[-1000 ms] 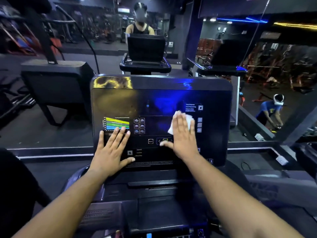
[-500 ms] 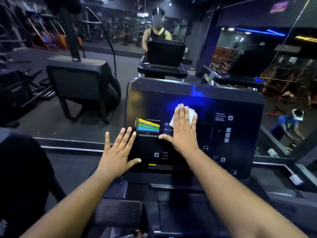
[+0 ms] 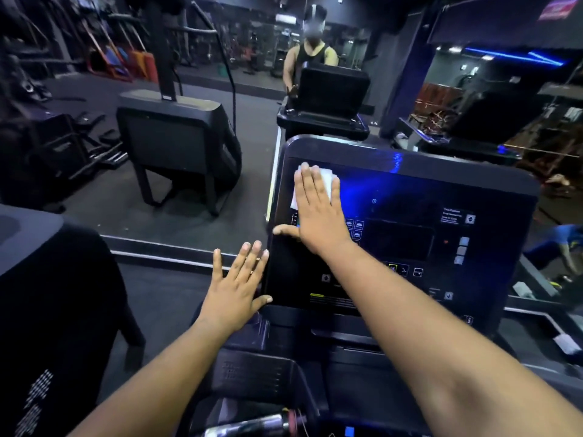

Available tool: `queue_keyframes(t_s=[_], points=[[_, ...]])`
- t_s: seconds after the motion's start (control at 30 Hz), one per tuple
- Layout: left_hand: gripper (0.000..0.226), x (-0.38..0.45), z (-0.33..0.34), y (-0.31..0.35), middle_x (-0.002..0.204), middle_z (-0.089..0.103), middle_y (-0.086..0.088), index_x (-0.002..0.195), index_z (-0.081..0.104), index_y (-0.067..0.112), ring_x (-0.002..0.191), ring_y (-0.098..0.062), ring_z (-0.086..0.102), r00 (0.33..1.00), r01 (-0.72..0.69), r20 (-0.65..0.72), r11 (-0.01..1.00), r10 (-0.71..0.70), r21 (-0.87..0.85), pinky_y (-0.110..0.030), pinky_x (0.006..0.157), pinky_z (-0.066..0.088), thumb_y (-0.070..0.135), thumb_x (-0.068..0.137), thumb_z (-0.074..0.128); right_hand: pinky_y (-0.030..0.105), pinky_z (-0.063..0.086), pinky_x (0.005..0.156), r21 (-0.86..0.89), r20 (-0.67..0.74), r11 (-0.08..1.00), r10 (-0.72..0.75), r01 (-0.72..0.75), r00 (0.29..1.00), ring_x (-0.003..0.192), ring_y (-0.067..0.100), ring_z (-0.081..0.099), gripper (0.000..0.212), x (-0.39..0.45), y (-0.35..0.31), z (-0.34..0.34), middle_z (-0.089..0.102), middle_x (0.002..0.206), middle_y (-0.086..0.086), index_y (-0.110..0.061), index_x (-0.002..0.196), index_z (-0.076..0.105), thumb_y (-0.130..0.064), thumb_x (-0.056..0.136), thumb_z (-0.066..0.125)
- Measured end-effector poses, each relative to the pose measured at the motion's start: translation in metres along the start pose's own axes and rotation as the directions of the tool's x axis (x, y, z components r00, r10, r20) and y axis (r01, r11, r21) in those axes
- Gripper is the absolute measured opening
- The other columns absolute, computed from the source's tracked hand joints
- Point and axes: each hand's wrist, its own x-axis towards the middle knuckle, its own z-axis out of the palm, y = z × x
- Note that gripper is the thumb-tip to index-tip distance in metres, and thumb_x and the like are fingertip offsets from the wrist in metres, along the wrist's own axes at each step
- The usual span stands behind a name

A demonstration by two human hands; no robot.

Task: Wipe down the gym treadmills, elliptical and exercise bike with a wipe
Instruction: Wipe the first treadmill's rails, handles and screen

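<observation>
Dim gym: a white wipe [image 3: 328, 181] has been swept to the treadmill console [image 3: 410, 234] upper left corner under the right hand [image 3: 317, 212], fingers flat together, left hand [image 3: 235, 291] spread at its edge

Single view: head-worn, wide-angle. Looks forward and down from behind the treadmill console [image 3: 407, 234], close, with both forearms reaching in from the bottom edge. Console fills centre-right of frame. Beyond its top edge a mirror wall [image 3: 189, 89] faces the camera. Straight lines bow toward the frame borders.
</observation>
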Motion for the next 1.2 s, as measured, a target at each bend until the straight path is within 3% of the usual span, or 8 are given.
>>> queue_keyframes(t_s=[0.3,0.4,0.5,0.63,0.77,0.9,1.07,1.2], points=[[0.13,-0.017,0.006,-0.012,0.172,0.001,-0.009,0.162,0.012,0.006,0.158,-0.025,0.005,0.999,0.027,0.03,0.999,-0.026,-0.019,-0.071,0.12,0.004,0.073,0.07,0.074,0.056,0.004,0.124,-0.077,0.174,0.965,-0.235,0.251,0.956,0.156,0.03,-0.006,0.128,-0.114,-0.067,0.074,-0.005,0.169,0.014,-0.003,0.16,-0.002,-0.093,0.075,0.029],[0.133,-0.021,0.007,-0.012,0.172,-0.002,-0.009,0.162,0.006,0.008,0.158,-0.024,0.001,0.998,-0.015,0.061,1.0,0.016,-0.013,-0.071,0.12,0.002,0.075,0.069,0.073,0.054,0.01,0.124,-0.048,0.249,0.94,-0.315,0.337,0.916,0.157,0.027,-0.003,0.126,-0.163,-0.065,0.095,0.002,0.17,0.009,-0.007,0.162,0.008,-0.096,0.074,0.026],[0.129,-0.019,0.007,-0.007,0.172,-0.003,-0.008,0.162,0.004,0.009,0.158,-0.023,-0.002,0.996,-0.039,0.075,0.999,0.04,-0.02,-0.071,0.12,0.001,0.076,0.073,0.069,0.055,0.01,0.124,-0.076,0.266,0.907,-0.382,0.415,0.885,0.157,0.022,0.001,0.121,-0.158,-0.04,0.089,-0.001,0.17,0.004,-0.011,0.162,0.0,-0.094,0.075,0.018],[0.132,-0.011,0.004,-0.001,0.171,-0.008,-0.008,0.162,-0.003,0.011,0.158,-0.022,-0.006,0.992,-0.065,0.107,0.998,0.065,-0.004,-0.071,0.12,0.001,0.078,0.072,0.067,0.058,0.01,0.123,-0.116,0.168,0.98,-0.142,0.162,0.975,0.156,0.023,0.009,0.126,-0.105,-0.009,0.053,0.007,0.169,0.006,-0.01,0.161,-0.001,-0.095,0.074,0.031],[0.137,-0.006,-0.003,-0.002,0.171,-0.009,-0.009,0.163,0.001,0.008,0.158,-0.023,-0.007,0.992,-0.073,0.106,0.997,0.072,0.01,-0.072,0.119,0.001,0.08,0.068,0.069,0.058,-0.001,0.124,0.038,0.143,0.992,0.116,-0.122,0.983,0.157,0.029,-0.004,0.124,-0.089,-0.026,0.042,-0.012,0.167,0.011,-0.004,0.16,-0.005,-0.091,0.076,0.024],[0.138,-0.004,-0.003,-0.003,0.172,-0.004,-0.01,0.162,0.004,0.008,0.158,-0.024,-0.004,0.992,-0.077,0.098,0.997,0.076,0.013,-0.073,0.119,0.003,0.077,0.065,0.073,0.061,0.003,0.123,0.028,0.258,0.987,-0.159,0.157,0.953,0.156,0.03,-0.011,0.129,-0.151,-0.068,0.081,-0.01,0.168,0.014,-0.004,0.161,0.008,-0.095,0.073,0.033],[0.133,-0.005,-0.004,0.001,0.172,-0.006,-0.008,0.162,0.0,0.009,0.158,-0.023,-0.005,0.986,-0.132,0.106,0.991,0.13,0.014,-0.072,0.119,0.003,0.076,0.071,0.071,0.053,0.006,0.125,-0.016,0.296,0.909,-0.393,0.416,0.871,0.157,0.022,0.005,0.121,-0.184,-0.021,0.091,0.007,0.169,0.003,-0.012,0.162,0.007,-0.094,0.073,0.017],[0.13,0.003,-0.007,0.012,0.172,-0.006,-0.008,0.162,0.001,0.009,0.158,-0.022,-0.007,0.98,-0.157,0.132,0.987,0.152,0.033,-0.071,0.12,-0.002,0.079,0.074,0.066,0.057,0.006,0.123,-0.091,0.185,0.979,-0.163,0.182,0.969,0.156,0.02,-0.007,0.129,-0.155,0.035,0.065,0.005,0.168,0.005,-0.011,0.161,-0.004,-0.093,0.072,0.04]])
